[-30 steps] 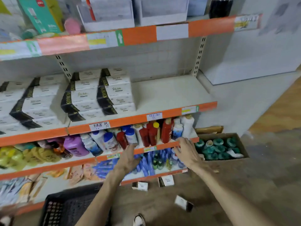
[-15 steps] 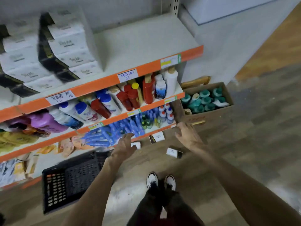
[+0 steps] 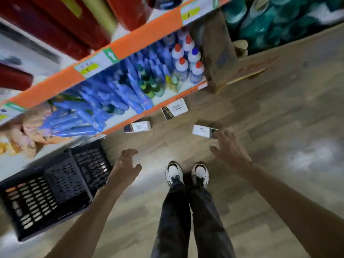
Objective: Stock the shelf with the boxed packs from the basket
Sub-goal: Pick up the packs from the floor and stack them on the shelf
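Arms reach down: right hand (image 3: 229, 148) splayed beside a floor pack (image 3: 203, 131), left hand (image 3: 124, 164) loosely curled, empty.

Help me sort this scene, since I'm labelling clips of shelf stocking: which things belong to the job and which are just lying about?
Job:
- three boxed packs on the floor
- black basket
- shelf edge
- left hand, right hand, both open and empty

Lying about:
- blue tubes
- red-capped bottles
- cardboard box of teal items
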